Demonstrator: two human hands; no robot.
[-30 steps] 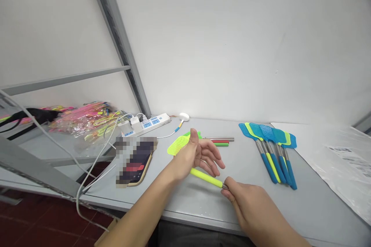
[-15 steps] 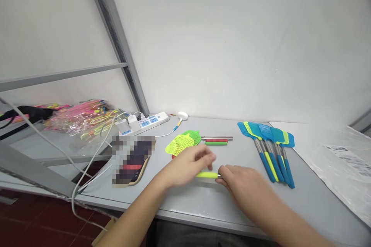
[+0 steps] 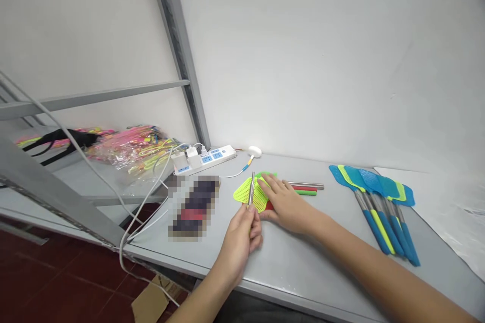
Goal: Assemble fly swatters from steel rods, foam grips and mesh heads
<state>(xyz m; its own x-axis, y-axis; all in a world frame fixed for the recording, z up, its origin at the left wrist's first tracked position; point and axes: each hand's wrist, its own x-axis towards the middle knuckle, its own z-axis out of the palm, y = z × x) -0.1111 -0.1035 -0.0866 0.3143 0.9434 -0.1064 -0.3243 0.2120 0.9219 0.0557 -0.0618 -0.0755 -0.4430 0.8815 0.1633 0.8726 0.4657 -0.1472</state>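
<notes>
My left hand (image 3: 241, 237) is closed around a fly swatter handle, whose silver metal rod (image 3: 251, 187) sticks up from the fingers. Most of its grip is hidden in my palm. My right hand (image 3: 290, 204) reaches over the lime-yellow mesh swatter head (image 3: 241, 194), fingers stretched out on or just above its right side. Behind it a green swatter head (image 3: 273, 174) shows in part, with a bit of red below. Just beyond my right hand lie metal rods (image 3: 312, 184), a red grip (image 3: 303, 189) and a green grip (image 3: 308, 193).
Several assembled blue and yellow swatters (image 3: 379, 207) lie fanned at the right, near a white plastic sheet (image 3: 454, 222). A blurred-out phone (image 3: 195, 207) lies to the left. Behind it are a power strip (image 3: 212, 158) and cables. Bagged colourful items (image 3: 132, 146) fill the left shelf.
My left hand now holds the swatter handle, rod pointing up; earlier my right hand gripped it lying sideways. My right hand has released it and moved to the swatter heads. The view has shifted left.
</notes>
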